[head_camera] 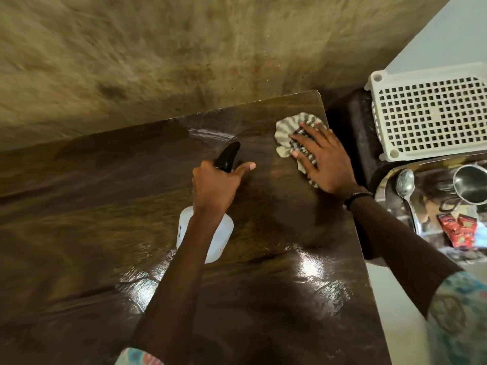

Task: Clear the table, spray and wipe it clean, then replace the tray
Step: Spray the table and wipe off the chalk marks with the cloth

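The dark wooden table (92, 233) fills the lower view, with wet shiny streaks near its front and far edge. My left hand (216, 188) grips a white spray bottle (224, 238) by its black trigger head (229, 155), nozzle pointing toward the far edge. My right hand (324, 162) lies flat with spread fingers on a striped grey-and-white cloth (292, 127), pressing it onto the table's far right corner. The steel tray (387, 185) sits off the table to the right, holding a spoon (405, 185), a steel cup (471, 185) and red sachets (458, 230).
A white perforated plastic basket (432, 111) stands upside down at the right on a dark surface (355, 133) beside the table. Behind the table runs a rough brown wall (158, 61). A pale floor strip (395, 325) shows along the table's right edge.
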Action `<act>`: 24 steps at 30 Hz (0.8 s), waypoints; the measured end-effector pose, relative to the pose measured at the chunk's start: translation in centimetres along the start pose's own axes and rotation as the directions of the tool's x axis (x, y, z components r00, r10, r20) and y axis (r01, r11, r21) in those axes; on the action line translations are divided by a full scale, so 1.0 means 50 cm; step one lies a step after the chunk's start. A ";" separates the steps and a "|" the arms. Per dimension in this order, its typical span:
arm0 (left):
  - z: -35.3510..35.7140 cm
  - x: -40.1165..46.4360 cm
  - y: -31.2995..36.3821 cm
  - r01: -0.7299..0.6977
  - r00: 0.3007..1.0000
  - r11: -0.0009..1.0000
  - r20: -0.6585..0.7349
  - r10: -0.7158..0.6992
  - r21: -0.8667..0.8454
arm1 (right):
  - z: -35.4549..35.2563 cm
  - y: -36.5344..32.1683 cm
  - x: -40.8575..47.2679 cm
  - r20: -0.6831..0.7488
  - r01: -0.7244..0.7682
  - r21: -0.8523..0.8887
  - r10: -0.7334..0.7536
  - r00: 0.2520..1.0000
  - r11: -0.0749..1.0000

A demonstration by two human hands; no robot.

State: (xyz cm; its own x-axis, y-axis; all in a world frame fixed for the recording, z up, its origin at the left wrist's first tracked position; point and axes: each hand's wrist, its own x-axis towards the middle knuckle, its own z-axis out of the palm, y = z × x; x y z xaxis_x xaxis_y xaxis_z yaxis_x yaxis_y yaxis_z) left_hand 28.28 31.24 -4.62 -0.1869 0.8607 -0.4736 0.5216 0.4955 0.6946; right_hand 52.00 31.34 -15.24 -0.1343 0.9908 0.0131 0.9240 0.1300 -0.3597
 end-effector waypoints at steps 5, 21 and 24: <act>-0.052 0.005 -0.045 0.035 0.999 0.997 -0.009 -0.036 -0.076 | 0.032 -0.021 0.109 -0.071 -0.179 -0.047 0.176 0.982 0.983; -0.141 0.018 -0.152 0.071 0.995 0.994 -0.065 -0.077 -0.088 | 0.153 -0.318 0.122 0.094 0.362 0.052 -0.365 0.926 0.931; -0.147 0.020 -0.155 0.081 0.995 0.991 -0.052 -0.087 -0.105 | 0.103 -0.215 0.082 -0.002 0.225 -0.013 -0.225 0.974 0.974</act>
State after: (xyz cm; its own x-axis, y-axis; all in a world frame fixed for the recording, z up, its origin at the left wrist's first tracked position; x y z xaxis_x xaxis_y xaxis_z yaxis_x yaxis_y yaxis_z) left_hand 17.94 29.12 -6.47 -0.2744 0.8193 -0.5035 0.4140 0.5732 0.7071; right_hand 39.67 33.82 -16.11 -0.3380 0.9363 0.0958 0.8748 0.3501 -0.3350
